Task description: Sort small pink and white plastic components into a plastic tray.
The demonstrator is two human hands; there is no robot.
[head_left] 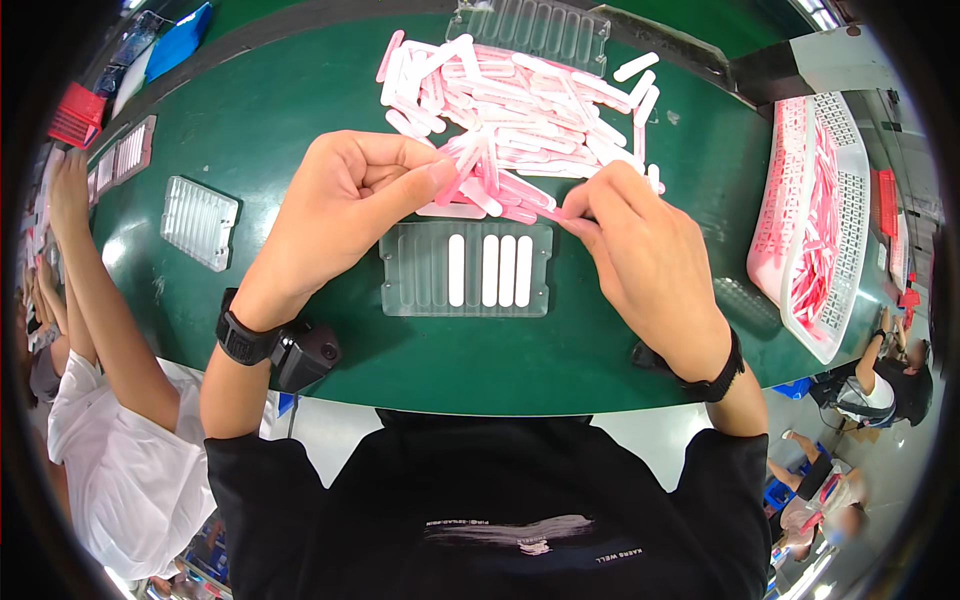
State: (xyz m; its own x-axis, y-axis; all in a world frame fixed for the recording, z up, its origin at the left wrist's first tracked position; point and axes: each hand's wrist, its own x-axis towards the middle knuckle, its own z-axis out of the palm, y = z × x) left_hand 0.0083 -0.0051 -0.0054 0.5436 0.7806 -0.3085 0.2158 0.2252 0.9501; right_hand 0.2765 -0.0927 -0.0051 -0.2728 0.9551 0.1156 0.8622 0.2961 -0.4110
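Observation:
A large heap of flat pink and white strips [520, 100] with rounded ends lies across the far middle of the table. At the heap's near edge, my left hand [345, 205] is closed, thumb and forefinger pinching a few pink strips [474, 172]. My right hand [640, 250] is closed too, its thumb and fingertips on the end of a pink strip [545, 211]. Just below both hands sits a clear slotted plastic tray [420, 275]. Several white strips [490, 270] stand side by side in its slots, and other slots hold nothing.
Another clear tray [200, 222] lies to the left, and one more [535, 32] is behind the heap. On the right stands a white perforated basket [850, 200] of pink strips. A person in a white shirt [125, 440] works at my left.

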